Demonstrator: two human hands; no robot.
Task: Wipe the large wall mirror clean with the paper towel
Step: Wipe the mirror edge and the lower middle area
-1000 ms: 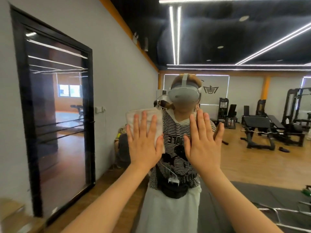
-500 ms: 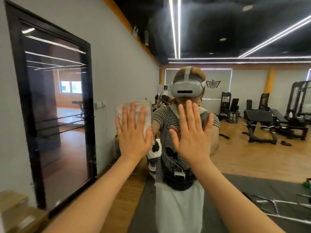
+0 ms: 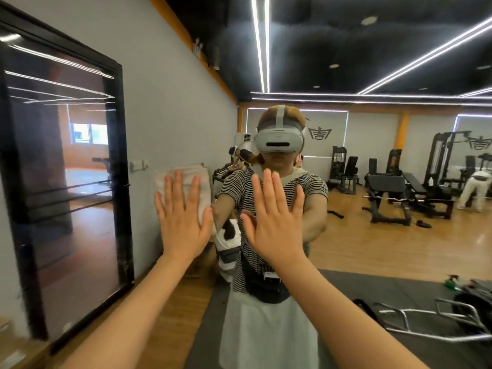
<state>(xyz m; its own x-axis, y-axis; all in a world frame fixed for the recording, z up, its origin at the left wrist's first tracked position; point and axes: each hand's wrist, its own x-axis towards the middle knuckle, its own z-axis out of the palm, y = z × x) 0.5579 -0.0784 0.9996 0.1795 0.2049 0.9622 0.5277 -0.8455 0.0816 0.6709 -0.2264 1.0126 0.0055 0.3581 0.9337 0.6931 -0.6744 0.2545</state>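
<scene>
Gym interior reflected in a large wall mirror that fills the centre and right of the frame; wooden floor, black ceiling with white light strips, grey walls. A black-framed door panel with dark glass occupies the left of the frame.

Hands: two, both raised flat against the mirror at centre frame. The left hand is spread wide, fingers straight and slightly fanned, palm pressing the paper towel against the glass. One towel is visible: white, folded, showing above and to the right of the left hand's fingers, centre-left of the frame. The right hand is likewise wide open, fingers straight and close together, thumb angled out to the left; it holds nothing and lies flat on the bare glass just right of the left hand, the two hands apart and not touching.

Reflection behind the hands: one person in a striped top, white apron and a white headset, arms extended toward the glass. Black weight machines and benches stand in the right middle distance. A second figure in white bends over at the far right edge. A dark floor mat and metal bars lie at lower right.
</scene>
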